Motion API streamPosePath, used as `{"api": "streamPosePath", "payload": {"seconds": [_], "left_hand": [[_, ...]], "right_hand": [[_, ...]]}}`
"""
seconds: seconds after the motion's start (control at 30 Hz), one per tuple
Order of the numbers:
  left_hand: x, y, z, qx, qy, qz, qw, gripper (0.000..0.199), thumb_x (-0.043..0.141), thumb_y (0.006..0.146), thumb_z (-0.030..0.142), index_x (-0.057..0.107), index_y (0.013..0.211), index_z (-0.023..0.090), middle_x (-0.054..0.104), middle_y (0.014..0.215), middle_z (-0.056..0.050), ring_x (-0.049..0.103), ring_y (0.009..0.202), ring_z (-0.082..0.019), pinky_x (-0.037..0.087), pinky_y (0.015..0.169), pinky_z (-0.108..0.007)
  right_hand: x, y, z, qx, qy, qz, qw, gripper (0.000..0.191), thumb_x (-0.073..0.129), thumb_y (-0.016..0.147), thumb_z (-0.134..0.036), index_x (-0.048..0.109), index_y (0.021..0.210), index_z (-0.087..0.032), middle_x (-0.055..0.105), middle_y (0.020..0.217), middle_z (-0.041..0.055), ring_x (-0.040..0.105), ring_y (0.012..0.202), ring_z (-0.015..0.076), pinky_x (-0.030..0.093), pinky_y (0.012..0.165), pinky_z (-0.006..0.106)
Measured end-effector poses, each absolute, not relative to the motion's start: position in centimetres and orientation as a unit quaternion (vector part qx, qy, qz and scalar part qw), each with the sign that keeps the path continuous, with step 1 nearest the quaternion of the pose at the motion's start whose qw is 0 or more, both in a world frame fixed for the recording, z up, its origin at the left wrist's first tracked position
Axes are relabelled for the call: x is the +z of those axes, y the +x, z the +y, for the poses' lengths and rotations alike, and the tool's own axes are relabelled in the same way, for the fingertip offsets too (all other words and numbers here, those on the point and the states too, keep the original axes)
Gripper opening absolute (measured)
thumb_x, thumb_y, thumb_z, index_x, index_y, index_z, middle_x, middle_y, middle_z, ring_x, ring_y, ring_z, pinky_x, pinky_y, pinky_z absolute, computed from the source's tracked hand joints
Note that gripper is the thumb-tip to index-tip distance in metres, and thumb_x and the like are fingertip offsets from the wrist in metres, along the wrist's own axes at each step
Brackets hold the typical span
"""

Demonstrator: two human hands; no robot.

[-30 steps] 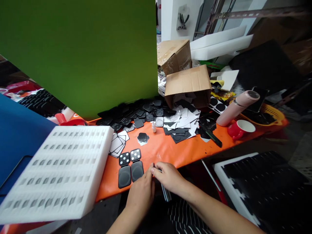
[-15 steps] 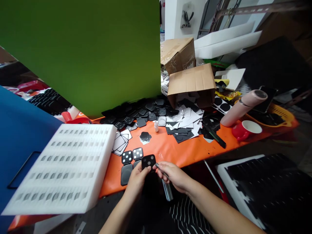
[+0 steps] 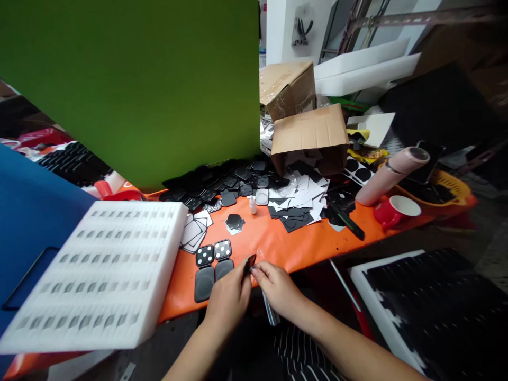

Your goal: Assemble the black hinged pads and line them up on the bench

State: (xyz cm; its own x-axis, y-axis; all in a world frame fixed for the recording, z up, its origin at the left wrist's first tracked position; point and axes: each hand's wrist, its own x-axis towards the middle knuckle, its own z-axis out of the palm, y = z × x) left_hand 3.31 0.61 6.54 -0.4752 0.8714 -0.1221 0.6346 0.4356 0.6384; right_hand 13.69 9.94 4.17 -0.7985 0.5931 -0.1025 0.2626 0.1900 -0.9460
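Observation:
Near the table's front edge, my left hand (image 3: 229,296) is closed on a small black square plate (image 3: 249,263), tilted so that mostly its edge shows. Close beside it, my right hand (image 3: 278,286) is pinched at the plate's right edge. A slim metal tool in the right hand is almost wholly hidden by the fingers. Left of my hands lie two opened black hinged cases: a dotted lid (image 3: 205,255) and a second dotted lid (image 3: 223,250), each with a smooth dark half below it. The left hand partly covers the nearer smooth half (image 3: 224,268).
A white foam block (image 3: 119,264) with slots stands at left. Behind are a small stack of dark pieces (image 3: 235,221), a small bottle (image 3: 253,205), paper cards (image 3: 305,196) and black cases (image 3: 210,185). A pink flask (image 3: 387,177) and red mug (image 3: 391,214) stand at right.
The black plate has turned from showing its dotted face to nearly edge-on. My right hand has rotated and closed in beside it, so the metal tool is now mostly out of sight.

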Motion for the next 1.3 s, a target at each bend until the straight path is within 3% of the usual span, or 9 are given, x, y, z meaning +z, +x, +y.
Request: {"api": "streamPosePath", "payload": {"seconds": [0.23,0.37,0.53,0.7,0.8,0.9,1.07,1.2,1.3], "left_hand": [[5.6,2.7,1.3,0.436,0.365,0.754,0.33,0.028,0.046,0.079,0.033,0.058,0.099,0.019,0.065,0.088,-0.004,0.058,0.084,-0.021,0.042,0.073,-0.027],[4.4,2.2,1.4,0.501,0.299,0.718,0.38,0.024,0.047,0.078,0.034,0.059,0.086,0.015,0.065,0.08,-0.004,0.058,0.075,-0.019,0.043,0.067,-0.026],[5.5,2.9,1.0,0.35,0.398,0.807,0.26,0.024,0.042,0.082,0.034,0.058,0.096,0.022,0.066,0.084,-0.003,0.06,0.077,-0.021,0.041,0.064,-0.027],[5.9,3.5,0.7,0.18,0.498,0.834,0.154,0.035,0.034,0.084,0.025,0.045,0.118,0.023,0.063,0.1,-0.006,0.06,0.085,-0.023,0.042,0.065,-0.029],[5.5,3.9,0.6,0.14,0.528,0.823,0.159,0.039,0.032,0.084,0.021,0.04,0.122,0.017,0.06,0.108,-0.01,0.061,0.086,-0.023,0.044,0.068,-0.031],[5.3,4.5,0.3,0.135,0.534,0.814,0.184,0.037,0.03,0.085,0.02,0.043,0.119,0.015,0.063,0.1,-0.012,0.061,0.081,-0.024,0.043,0.067,-0.032],[5.1,4.8,0.3,0.232,0.492,0.807,0.229,0.028,0.033,0.085,0.023,0.052,0.104,0.019,0.064,0.093,-0.009,0.06,0.081,-0.025,0.041,0.067,-0.032],[4.2,3.7,1.2,0.47,0.345,0.738,0.34,0.019,0.046,0.078,0.025,0.055,0.093,0.018,0.064,0.086,-0.006,0.059,0.078,-0.021,0.042,0.068,-0.028],[3.7,2.5,1.6,0.604,0.199,0.659,0.402,0.02,0.055,0.072,0.028,0.053,0.087,0.015,0.063,0.08,-0.005,0.058,0.067,-0.017,0.044,0.062,-0.026]], "right_hand": [[3.5,13.7,10.2,0.693,-0.273,-0.654,0.134,0.032,0.04,0.083,-0.041,0.049,0.067,-0.016,0.043,0.059,-0.0027,0.04,0.055,0.0088,0.032,0.052,0.021],[3.6,13.6,10.4,0.772,-0.264,-0.57,0.098,0.033,0.035,0.085,-0.044,0.051,0.077,-0.016,0.036,0.055,-0.0058,0.028,0.042,0.0058,0.025,0.042,0.02],[5.3,13.4,10.5,0.608,-0.265,-0.731,0.16,0.026,0.037,0.086,-0.036,0.054,0.078,-0.017,0.053,0.07,0.0004,0.049,0.066,0.0115,0.036,0.061,0.023],[6.4,13.3,10.2,0.41,-0.263,-0.864,0.128,0.024,0.033,0.087,-0.025,0.056,0.085,-0.018,0.058,0.084,0.005,0.052,0.08,0.0159,0.036,0.072,0.026],[6.5,13.6,10.3,0.384,-0.264,-0.879,0.103,0.022,0.036,0.086,-0.025,0.056,0.082,-0.018,0.059,0.082,0.0048,0.053,0.077,0.0157,0.036,0.069,0.025],[6.3,13.8,10.4,0.424,-0.276,-0.857,0.1,0.021,0.042,0.083,-0.03,0.056,0.073,-0.019,0.059,0.074,0.0019,0.052,0.069,0.0136,0.034,0.061,0.023],[5.1,13.3,10.4,0.56,-0.302,-0.759,0.138,0.026,0.048,0.078,-0.037,0.053,0.062,-0.017,0.053,0.061,-0.0008,0.047,0.059,0.0112,0.032,0.055,0.022],[4.2,12.6,10.6,0.777,-0.301,-0.538,0.13,0.033,0.044,0.078,-0.048,0.051,0.07,-0.017,0.04,0.052,-0.0051,0.031,0.043,0.0059,0.023,0.041,0.019],[4.1,12.7,10.8,0.85,-0.302,-0.418,0.103,0.034,0.043,0.079,-0.05,0.051,0.079,-0.016,0.038,0.055,-0.0061,0.025,0.04,0.0037,0.016,0.037,0.017]]}}
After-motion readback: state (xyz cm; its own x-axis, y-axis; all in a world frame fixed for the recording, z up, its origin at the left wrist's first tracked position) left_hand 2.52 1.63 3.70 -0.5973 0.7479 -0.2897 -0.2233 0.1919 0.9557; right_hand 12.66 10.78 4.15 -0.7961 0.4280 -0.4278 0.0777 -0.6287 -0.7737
